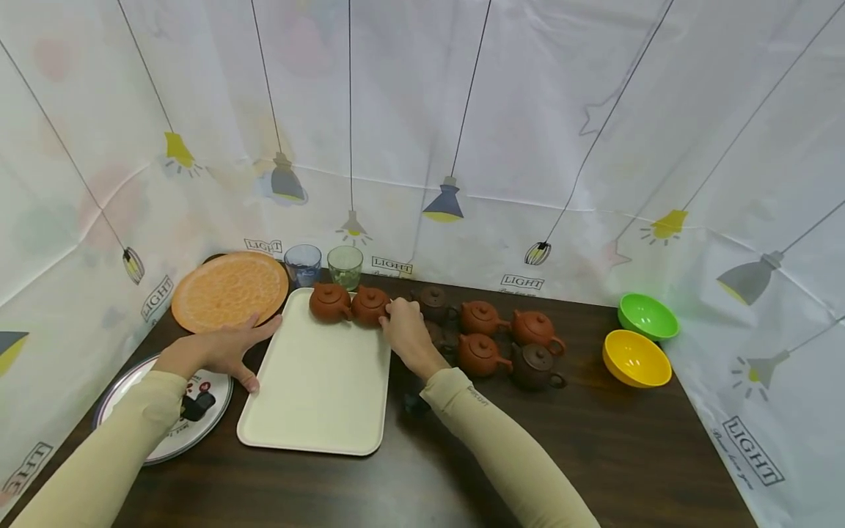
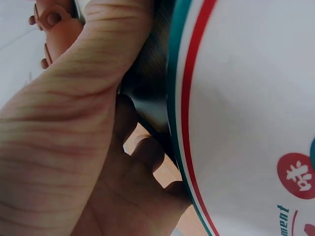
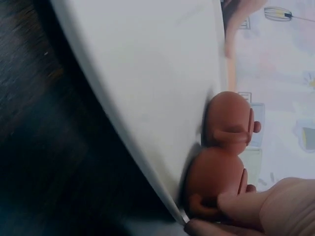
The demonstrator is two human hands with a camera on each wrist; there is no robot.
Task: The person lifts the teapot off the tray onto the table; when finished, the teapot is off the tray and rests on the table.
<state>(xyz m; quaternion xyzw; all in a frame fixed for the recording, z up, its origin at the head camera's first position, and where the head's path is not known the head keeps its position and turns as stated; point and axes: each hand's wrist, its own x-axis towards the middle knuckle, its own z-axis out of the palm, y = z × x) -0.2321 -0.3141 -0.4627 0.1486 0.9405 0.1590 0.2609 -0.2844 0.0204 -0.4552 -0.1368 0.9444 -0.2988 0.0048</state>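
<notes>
A cream rectangular tray lies between my hands, with two reddish-brown clay teapots side by side at its far end. My right hand pinches the right teapot by its handle, at the tray's far right corner. In the right wrist view, thumb and finger meet at that handle, and the left teapot sits right against its neighbour. Along the tray's left edge, my left hand has its thumb and fingers spread and holds nothing. The left wrist view shows this hand beside a plate's striped rim.
Several brown and dark clay teapots stand right of the tray. Blue and green glasses are behind it. Leftward lie an orange round board and a white plate. Green and yellow bowls sit far right.
</notes>
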